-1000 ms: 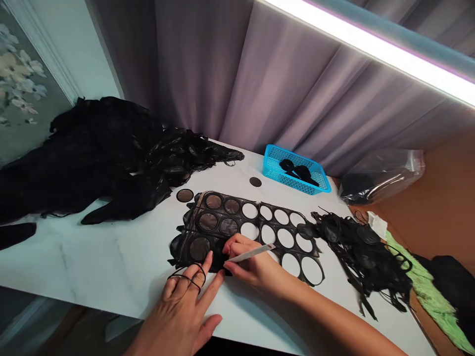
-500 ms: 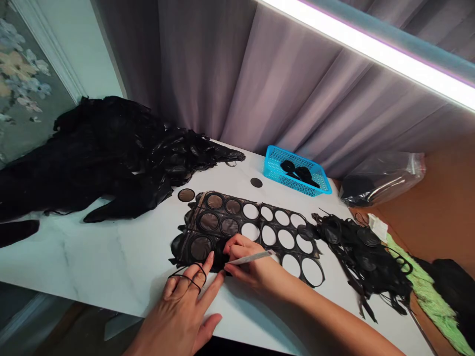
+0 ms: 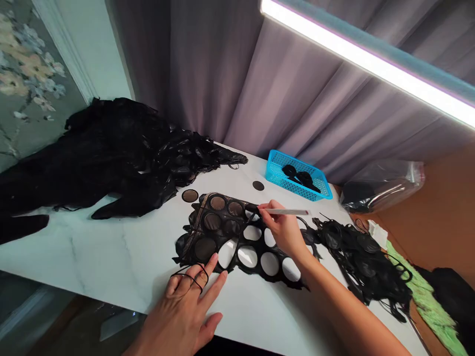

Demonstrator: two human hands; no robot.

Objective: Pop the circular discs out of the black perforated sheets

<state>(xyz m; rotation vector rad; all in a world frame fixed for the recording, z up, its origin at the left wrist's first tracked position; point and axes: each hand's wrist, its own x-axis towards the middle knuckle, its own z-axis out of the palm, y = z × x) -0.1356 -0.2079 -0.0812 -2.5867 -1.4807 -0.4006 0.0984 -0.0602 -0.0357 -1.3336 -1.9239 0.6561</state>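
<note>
A black sheet [image 3: 193,227] with rows of round cutouts lies on the white table. Several cutouts at its left still have dark discs in them, while white shows through the others. My left hand [image 3: 189,291] rests with fingers spread, its fingertips at the sheet's lower edge; thin black loops circle some fingers. Pinched in my right hand [image 3: 284,230] is a slim pale tool [image 3: 287,211], over the sheet's upper middle. Dark material touches these fingertips; I cannot tell whether they grip it. The right forearm hides part of the sheet.
A large black fabric heap [image 3: 111,153] covers the table's back left. Two loose discs, one dark [image 3: 258,185] and one rimmed [image 3: 190,196], lie behind the sheet. Beyond is a blue basket [image 3: 272,168] holding black pieces. Black scraps [image 3: 352,247] and a clear bag [image 3: 386,180] are at right.
My right hand has moved up and right, away from the left fingertips. A cutout beside my left index finger now shows white, and the sheet's right part has shifted. My left hand stays nearly still.
</note>
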